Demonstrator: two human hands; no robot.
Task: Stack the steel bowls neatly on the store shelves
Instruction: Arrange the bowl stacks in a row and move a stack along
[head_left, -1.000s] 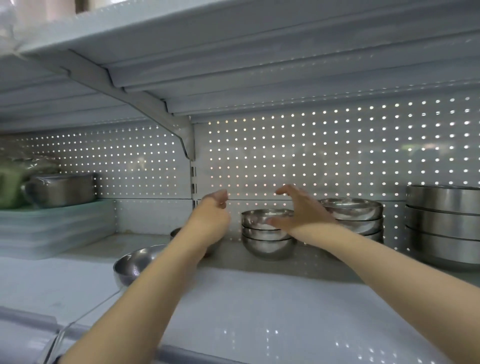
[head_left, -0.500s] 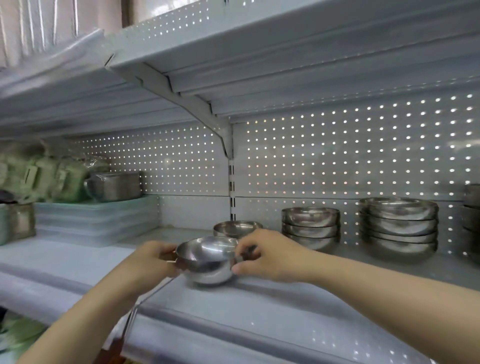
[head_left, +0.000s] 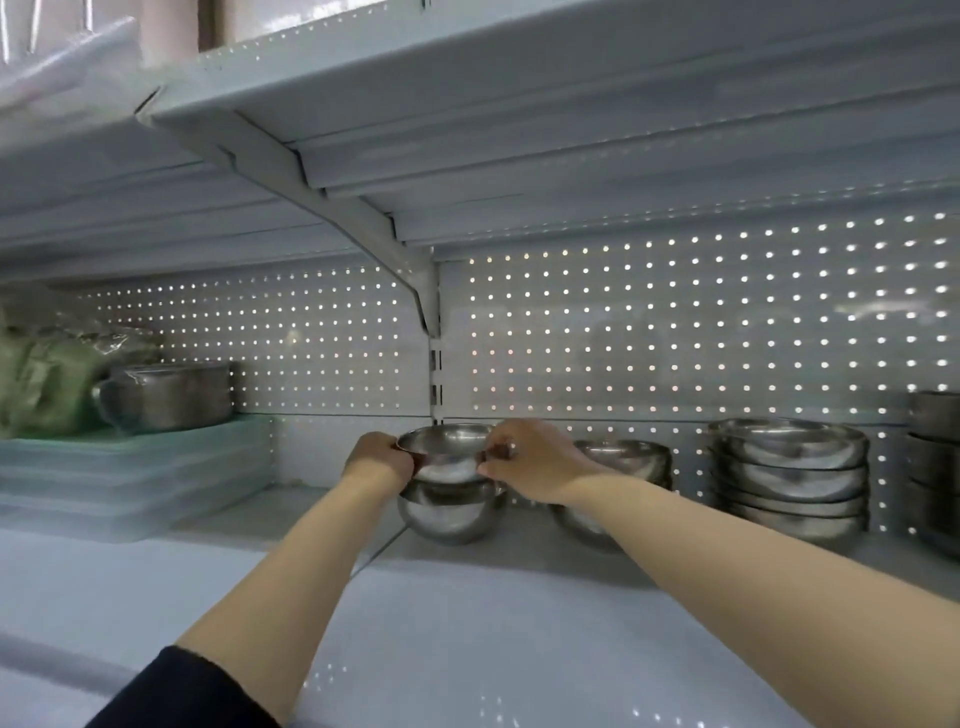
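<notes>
You've carried the small shiny steel bowl (head_left: 445, 453) from the near shelf (head_left: 467, 623) edge to the far side; left hand (head_left: 378, 460) and right hand (head_left: 530, 460) grip its rim, nesting it into the matching round steel bowl (head_left: 449, 512) below.

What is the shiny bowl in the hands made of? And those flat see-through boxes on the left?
The small round silver bowl looks like polished steel: it mirrors light. The stacked pale green translucent boxes look like plastic, since they are cloudy and dull.

Glossy steel bowls (head_left: 449, 512); matt shelf (head_left: 467, 623)
</notes>
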